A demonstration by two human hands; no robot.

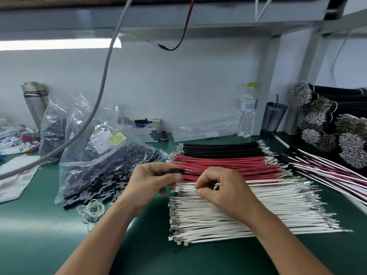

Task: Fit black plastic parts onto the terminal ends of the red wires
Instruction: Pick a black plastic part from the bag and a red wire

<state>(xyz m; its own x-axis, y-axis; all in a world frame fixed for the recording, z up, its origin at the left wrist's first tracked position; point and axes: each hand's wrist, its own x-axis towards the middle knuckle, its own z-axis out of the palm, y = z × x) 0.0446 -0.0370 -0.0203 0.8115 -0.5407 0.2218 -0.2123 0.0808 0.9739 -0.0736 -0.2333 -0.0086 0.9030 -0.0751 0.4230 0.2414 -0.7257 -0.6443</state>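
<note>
The left hand (pixel 148 181) pinches a black plastic part (pixel 177 171) at the near ends of the red wires (pixel 228 165); the right hand (pixel 222 187), fingers curled, pinches a wire. White wires (pixel 238 211) lie below, a bag of black parts (pixel 103 155) sits left.

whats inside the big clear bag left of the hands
The clear bag is packed with black plastic parts, some spilling out at its open front. Anything deeper inside the pile is covered.
</note>
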